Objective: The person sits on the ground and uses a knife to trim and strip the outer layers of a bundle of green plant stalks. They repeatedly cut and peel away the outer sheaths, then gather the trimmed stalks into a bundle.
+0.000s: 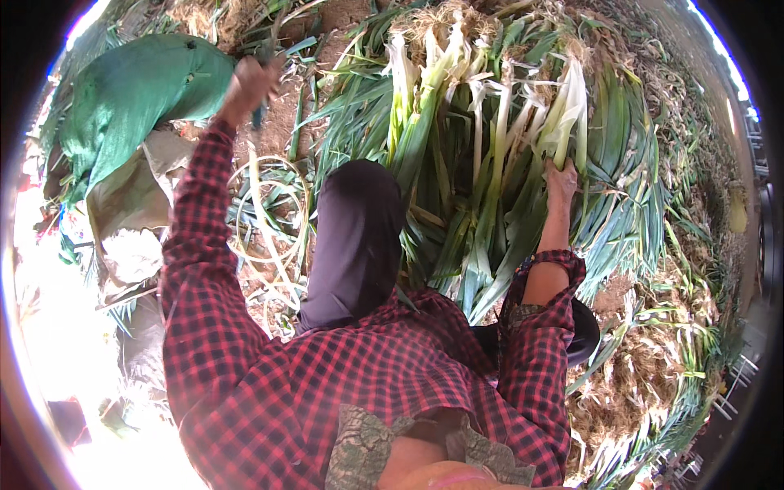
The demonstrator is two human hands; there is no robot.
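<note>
My left hand (pixel 248 89) is raised at the upper left, closed around a dark tool (pixel 257 116) whose form is blurred. Beneath it lies bare soil with leaf scraps. My right hand (pixel 560 174) grips the pale stalk of a leek or long green onion (pixel 572 110), just below its white part. That stalk lies among a spread pile of the same plants (pixel 490 141), their roots pointing away from me and green leaves towards me. My dark-trousered knee (pixel 358 233) is between the two arms.
A green mesh sack (pixel 141 92) lies at the upper left, above a crumpled tan sheet (pixel 131 202). Coiled pale yellow strapping (pixel 269 214) rests on the ground left of my knee. More rooted plants (pixel 637 380) are heaped at the lower right.
</note>
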